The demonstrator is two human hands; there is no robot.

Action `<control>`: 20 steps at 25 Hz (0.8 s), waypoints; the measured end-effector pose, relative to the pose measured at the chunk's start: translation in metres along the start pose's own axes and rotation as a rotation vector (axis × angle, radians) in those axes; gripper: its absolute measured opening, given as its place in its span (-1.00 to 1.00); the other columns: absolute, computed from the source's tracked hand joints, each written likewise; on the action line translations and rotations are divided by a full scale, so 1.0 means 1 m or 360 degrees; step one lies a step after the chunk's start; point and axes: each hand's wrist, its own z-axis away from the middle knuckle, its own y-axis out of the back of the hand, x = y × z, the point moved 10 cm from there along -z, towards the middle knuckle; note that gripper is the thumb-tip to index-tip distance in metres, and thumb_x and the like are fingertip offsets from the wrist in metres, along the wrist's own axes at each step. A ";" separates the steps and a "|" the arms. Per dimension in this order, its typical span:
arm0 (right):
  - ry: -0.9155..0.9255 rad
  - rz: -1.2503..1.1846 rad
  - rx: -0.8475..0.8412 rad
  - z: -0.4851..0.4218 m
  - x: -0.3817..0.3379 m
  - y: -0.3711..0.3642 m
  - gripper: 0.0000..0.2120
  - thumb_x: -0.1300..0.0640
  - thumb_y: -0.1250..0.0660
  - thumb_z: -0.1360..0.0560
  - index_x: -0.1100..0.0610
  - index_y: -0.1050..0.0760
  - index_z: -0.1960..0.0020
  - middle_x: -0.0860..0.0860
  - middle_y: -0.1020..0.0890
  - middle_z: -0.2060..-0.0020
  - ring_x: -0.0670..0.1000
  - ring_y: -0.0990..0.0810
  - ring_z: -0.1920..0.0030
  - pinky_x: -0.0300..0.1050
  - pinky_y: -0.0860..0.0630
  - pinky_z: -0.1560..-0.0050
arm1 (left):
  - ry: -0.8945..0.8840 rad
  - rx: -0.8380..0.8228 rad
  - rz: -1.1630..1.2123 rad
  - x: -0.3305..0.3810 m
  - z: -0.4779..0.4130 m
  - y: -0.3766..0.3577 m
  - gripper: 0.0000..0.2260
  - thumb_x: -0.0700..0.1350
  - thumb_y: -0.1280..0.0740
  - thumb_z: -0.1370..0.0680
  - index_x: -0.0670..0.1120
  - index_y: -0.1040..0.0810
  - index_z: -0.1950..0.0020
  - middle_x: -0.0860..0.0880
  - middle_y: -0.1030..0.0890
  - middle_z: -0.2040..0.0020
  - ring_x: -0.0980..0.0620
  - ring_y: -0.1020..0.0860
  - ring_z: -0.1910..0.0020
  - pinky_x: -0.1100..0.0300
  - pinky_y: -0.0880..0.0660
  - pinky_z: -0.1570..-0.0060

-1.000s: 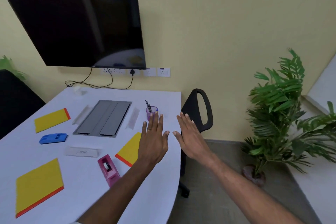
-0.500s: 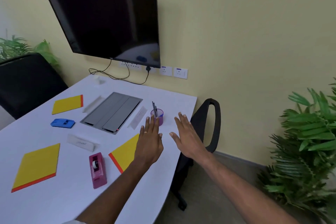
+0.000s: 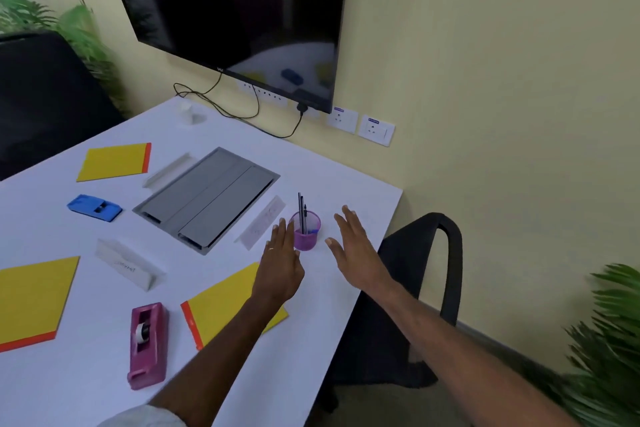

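both hands advanced, now flanking purple pen cup

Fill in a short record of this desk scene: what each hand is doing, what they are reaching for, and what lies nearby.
Left hand: open, fingers straight, just left of the pen cup; touch unclear
Right hand: open, to the cup's right, apart from it
Cup: purple, upright on the white table, dark pens inside
Nearby: yellow folder under the left forearm; pink tape dispenser
Held: nothing
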 end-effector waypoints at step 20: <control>-0.0652 -0.0766 -0.0564 -0.192 0.149 -0.137 -0.73 0.28 -0.32 -0.57 0.25 -0.54 -0.26 0.21 -0.65 -0.15 0.18 -0.67 -0.11 0.10 -0.60 -0.20 | 0.1443 0.0191 0.1428 -0.129 -0.116 -0.118 -0.67 -0.22 -0.32 -0.62 -0.20 -0.50 -0.40 -0.25 -0.64 -0.20 -0.22 -0.61 -0.20 -0.08 -0.59 -0.21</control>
